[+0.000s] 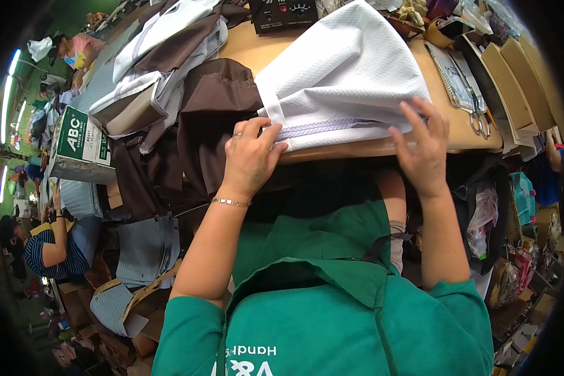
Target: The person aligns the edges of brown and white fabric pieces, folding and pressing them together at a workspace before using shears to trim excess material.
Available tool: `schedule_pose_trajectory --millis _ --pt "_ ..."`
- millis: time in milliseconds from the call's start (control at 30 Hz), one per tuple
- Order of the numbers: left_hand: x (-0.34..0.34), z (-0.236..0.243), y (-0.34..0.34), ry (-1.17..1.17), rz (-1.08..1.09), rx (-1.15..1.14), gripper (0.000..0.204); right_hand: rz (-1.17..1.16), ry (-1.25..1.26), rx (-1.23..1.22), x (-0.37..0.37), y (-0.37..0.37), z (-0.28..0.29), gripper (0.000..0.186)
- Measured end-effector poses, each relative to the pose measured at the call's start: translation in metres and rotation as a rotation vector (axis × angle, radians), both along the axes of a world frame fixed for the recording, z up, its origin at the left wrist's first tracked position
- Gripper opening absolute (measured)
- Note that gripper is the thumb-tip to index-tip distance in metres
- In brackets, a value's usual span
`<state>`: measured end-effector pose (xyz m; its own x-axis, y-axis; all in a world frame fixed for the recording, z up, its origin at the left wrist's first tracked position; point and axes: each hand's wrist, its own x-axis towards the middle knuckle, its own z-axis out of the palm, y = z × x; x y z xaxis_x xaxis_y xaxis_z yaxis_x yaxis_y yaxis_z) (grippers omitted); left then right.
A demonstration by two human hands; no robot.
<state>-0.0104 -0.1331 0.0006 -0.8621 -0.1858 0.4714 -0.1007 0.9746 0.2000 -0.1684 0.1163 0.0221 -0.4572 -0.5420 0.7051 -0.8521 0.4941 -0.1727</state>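
A white textured fabric piece [344,75] with a pale zipper strip along its near edge lies on the wooden table [457,135]. My left hand [249,156] presses on the fabric's near left corner, fingers bent over the zipper end. At the near right corner rests my right hand [425,147], its fingers spread flat over the hem. A brown garment [213,119] lies just left of the white piece, draping off the table edge.
Scissors [477,113] lie on a patterned card at the right. A black control box [283,14] stands at the back. Grey and brown fabric stacks [150,75] pile up at the left, next to a green and white carton [81,141]. Other people sit far left.
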Motion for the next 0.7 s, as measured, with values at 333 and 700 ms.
schedule_pose_trajectory --millis 333,700 --pt "-0.016 -0.021 -0.006 0.014 -0.057 -0.245 0.008 -0.080 0.007 0.011 -0.028 0.013 0.008 0.043" --pt "-0.007 -0.025 0.011 -0.021 -0.070 -0.400 0.010 -0.115 0.022 -0.010 -0.050 0.015 0.003 0.049"
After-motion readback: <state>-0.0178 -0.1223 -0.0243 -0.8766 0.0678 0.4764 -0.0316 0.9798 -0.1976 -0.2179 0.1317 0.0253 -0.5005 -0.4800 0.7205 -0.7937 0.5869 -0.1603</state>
